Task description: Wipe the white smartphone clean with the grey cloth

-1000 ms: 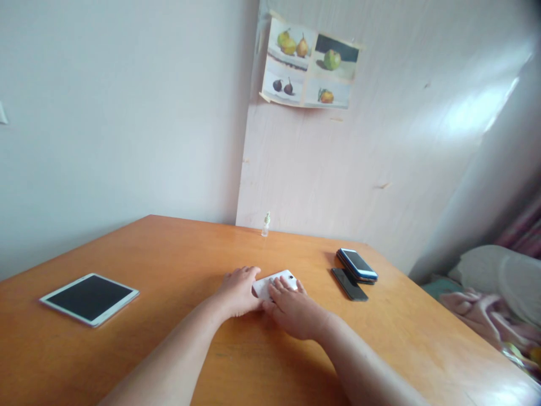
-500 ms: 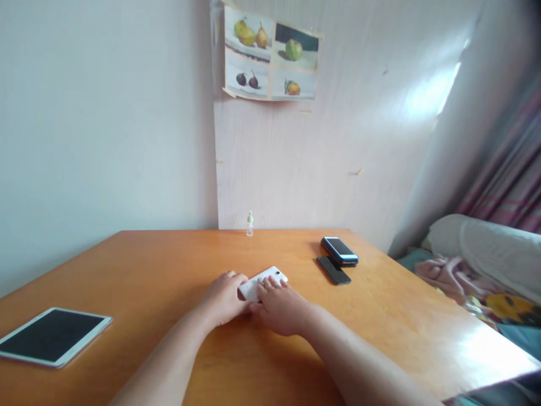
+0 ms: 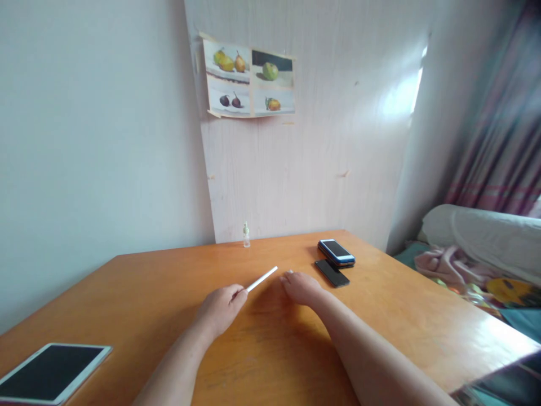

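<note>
My left hand [image 3: 223, 307] is closed on one end of a white smartphone [image 3: 262, 278]. The phone is turned edge-on, so only its thin side shows, slanting up to the right above the table. To the right of the phone, apart from it, is my right hand [image 3: 299, 287], low over the tabletop with its fingers curled together. A small whitish spot shows at those fingertips, but whether something is held there is hidden. Nearest to the right hand lies a black phone [image 3: 332, 273], partly under a stack of phones [image 3: 336, 251] with a white-framed one on top.
A white tablet [image 3: 54, 372] with a dark screen lies at the left of the wooden table [image 3: 262, 361]. At the back edge stands a small clear pump bottle [image 3: 246, 235]. Fruit pictures [image 3: 250, 79] hang on the wall; bedding [image 3: 477, 237] is at the right.
The phone has been tipped from showing its white back to edge-on. My right hand has come off it and moved right and up. The camera view has shifted and tilted a little.
</note>
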Available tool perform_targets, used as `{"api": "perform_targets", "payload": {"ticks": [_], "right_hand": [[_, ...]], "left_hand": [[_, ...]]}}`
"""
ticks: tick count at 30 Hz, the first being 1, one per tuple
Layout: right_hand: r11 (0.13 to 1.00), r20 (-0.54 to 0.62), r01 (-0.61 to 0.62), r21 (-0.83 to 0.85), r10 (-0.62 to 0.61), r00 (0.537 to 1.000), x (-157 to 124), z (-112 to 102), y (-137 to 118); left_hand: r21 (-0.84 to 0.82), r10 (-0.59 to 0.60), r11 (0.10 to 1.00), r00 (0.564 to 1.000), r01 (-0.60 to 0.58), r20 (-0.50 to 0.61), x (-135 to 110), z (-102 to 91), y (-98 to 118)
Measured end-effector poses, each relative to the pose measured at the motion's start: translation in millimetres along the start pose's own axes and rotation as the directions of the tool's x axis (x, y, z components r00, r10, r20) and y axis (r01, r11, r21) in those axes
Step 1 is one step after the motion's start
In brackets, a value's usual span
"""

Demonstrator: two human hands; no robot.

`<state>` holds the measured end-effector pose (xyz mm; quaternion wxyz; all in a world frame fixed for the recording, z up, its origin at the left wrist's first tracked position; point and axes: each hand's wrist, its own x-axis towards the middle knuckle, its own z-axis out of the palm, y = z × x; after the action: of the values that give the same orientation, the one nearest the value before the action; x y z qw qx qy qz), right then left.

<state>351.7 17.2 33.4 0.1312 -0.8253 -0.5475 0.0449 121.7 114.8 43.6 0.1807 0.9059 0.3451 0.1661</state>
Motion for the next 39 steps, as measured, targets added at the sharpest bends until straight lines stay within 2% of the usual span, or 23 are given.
{"api": "perform_targets", "payload": {"ticks": [4, 8, 10, 12, 14, 15, 17, 19, 22, 24, 27, 29, 31, 35, 39], "right_hand": [[0.999, -0.122, -0.010, 0.037, 0.014, 0.992, 0.3, 4.0, -8.2], [0.990, -0.228, 0.042, 0.137, -0.010, 0.974, -5.8, 6.0, -24.5], [0.955, -0.252, 0.070, 0.287, 0.005, 0.968, -9.2, 7.6, -33.0], [0.862, -0.191, 0.050, 0.504, 0.055, 0.980, -11.6, 9.8, -40.4], [0.750, -0.069, -0.014, 0.661, 0.079, 0.994, -13.2, 11.8, -46.7], [0.703, -0.005, -0.050, 0.709, 0.075, 0.997, -14.0, 12.5, -49.6], [0.637, 0.105, -0.109, 0.763, 0.044, 0.994, -16.3, 12.9, -55.7], [0.551, 0.195, -0.163, 0.819, 0.000, 0.981, -19.7, 11.7, -62.0], [0.422, 0.223, -0.184, 0.888, -0.045, 0.974, -24.8, 7.0, -70.8], [0.317, 0.202, -0.179, 0.931, -0.040, 0.979, -27.0, 2.2, -74.5], [0.041, 0.181, -0.181, 0.983, 0.003, 0.984, -27.2, -6.2, -75.2], [-0.087, 0.168, -0.164, 0.983, 0.041, 0.985, -25.0, -12.0, -72.8], [-0.099, 0.151, -0.143, 0.985, 0.076, 0.986, -21.4, -18.0, -68.5], [-0.072, 0.119, -0.109, 0.991, 0.148, 0.982, -13.1, -31.1, -54.9], [-0.014, 0.079, -0.078, 0.997, 0.206, 0.975, -11.2, -43.2, -27.7]], "left_hand": [[-0.064, -0.048, 0.997, 0.992, 0.040, -0.121, 4.7, 2.2, -6.2], [-0.336, -0.156, 0.938, 0.969, 0.086, -0.189, 9.1, 9.7, -16.7], [-0.425, -0.204, 0.899, 0.960, 0.105, -0.193, 9.9, 13.8, -19.1], [-0.464, -0.222, 0.879, 0.957, 0.112, -0.189, 9.8, 17.0, -17.2], [-0.583, -0.245, 0.807, 0.954, 0.100, -0.176, 8.9, 18.3, -10.9], [-0.669, -0.256, 0.739, 0.953, 0.085, -0.162, 8.3, 18.2, -6.7], [-0.836, -0.273, 0.547, 0.954, 0.049, -0.123, 7.2, 16.7, 1.9], [-0.920, -0.270, 0.391, 0.959, 0.030, -0.084, 6.3, 14.6, 8.3], [-0.950, -0.251, 0.309, 0.967, 0.043, -0.038, 6.0, 12.2, 11.6], [-0.948, -0.246, 0.315, 0.969, 0.055, -0.025, 5.8, 11.1, 11.7], [-0.932, -0.192, 0.360, 0.981, 0.044, -0.028, 4.3, 8.8, 14.4], [-0.921, -0.132, 0.387, 0.991, 0.038, -0.014, 2.6, 6.7, 18.4], [-0.899, -0.113, 0.435, 0.994, 0.044, -0.007, 1.0, 5.0, 22.7], [-0.774, -0.143, 0.631, 0.988, 0.049, -0.054, 0.0, 5.6, 26.4], [-0.650, -0.068, 0.760, 0.993, -0.010, -0.094, 1.3, 9.2, 23.0]]}}
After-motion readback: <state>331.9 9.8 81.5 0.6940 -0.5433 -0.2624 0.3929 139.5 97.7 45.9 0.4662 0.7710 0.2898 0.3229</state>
